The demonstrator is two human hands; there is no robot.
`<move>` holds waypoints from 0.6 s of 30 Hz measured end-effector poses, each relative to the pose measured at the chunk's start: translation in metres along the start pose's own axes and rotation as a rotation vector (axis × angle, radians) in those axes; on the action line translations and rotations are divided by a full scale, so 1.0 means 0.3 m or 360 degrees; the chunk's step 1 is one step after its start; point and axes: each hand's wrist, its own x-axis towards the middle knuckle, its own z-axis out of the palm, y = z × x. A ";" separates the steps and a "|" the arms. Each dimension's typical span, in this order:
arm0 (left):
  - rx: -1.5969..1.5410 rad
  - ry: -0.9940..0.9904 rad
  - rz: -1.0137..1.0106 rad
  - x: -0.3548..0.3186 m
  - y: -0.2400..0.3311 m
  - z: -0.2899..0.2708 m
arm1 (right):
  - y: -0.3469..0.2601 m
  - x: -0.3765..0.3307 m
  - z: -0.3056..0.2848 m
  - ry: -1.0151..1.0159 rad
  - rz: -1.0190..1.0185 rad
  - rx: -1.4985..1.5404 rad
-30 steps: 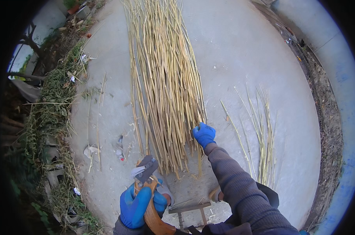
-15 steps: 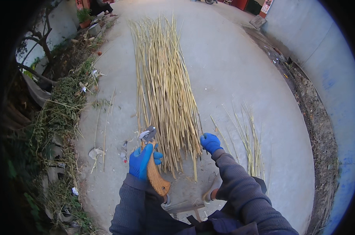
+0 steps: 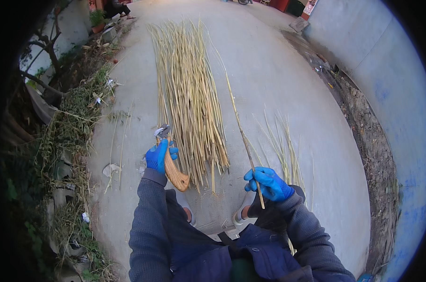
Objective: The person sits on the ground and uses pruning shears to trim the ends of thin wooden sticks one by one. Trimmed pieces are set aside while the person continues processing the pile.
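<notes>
Grey pavement [image 3: 269, 84] runs beneath everything, with a large heap of dry stalks [image 3: 189, 103] lying lengthwise along it, near ends toward the person. Far left of the heap, tangled weeds [image 3: 74, 131] and litter line the edge, and a potted plant [image 3: 98, 19] stands beyond its upper left. Closer on the heap's left, a few loose stalks [image 3: 122, 150] lie on the ground. At the heap's lower left, the blue-gloved left hand [image 3: 157, 156] is wrapped around a tool [image 3: 174, 172] with a curved wooden handle and a grey metal head, held above the ground. Just right of the heap, one long thin stalk [image 3: 238, 120] slants, its far end leaning toward the heap's top; the gloved right hand [image 3: 269, 183] grips it close to its near end between thumb and fingers. Farther right of the heap lies a smaller batch of stalks [image 3: 288, 155], then a dirt strip [image 3: 363, 127] and a pale wall [image 3: 387, 94].
</notes>
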 end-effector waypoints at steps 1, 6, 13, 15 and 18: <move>0.0041 0.0005 0.0037 -0.008 0.001 0.003 | -0.004 -0.036 0.021 -0.0015 -0.0036 -0.0028; 0.0219 -0.0201 -0.0046 -0.192 0.013 0.079 | -0.055 -0.142 0.067 0.0131 -0.0205 -0.0231; 0.0725 -0.0905 -0.0330 -0.725 0.046 0.197 | -0.126 -0.114 0.090 0.0372 -0.0506 -0.0315; 0.0882 -0.1009 -0.0386 -0.820 0.051 0.229 | -0.126 -0.117 0.109 0.0431 -0.0558 -0.0350; 0.1029 -0.1105 -0.0243 -0.883 0.046 0.265 | -0.119 -0.129 0.134 0.0471 -0.0533 -0.0318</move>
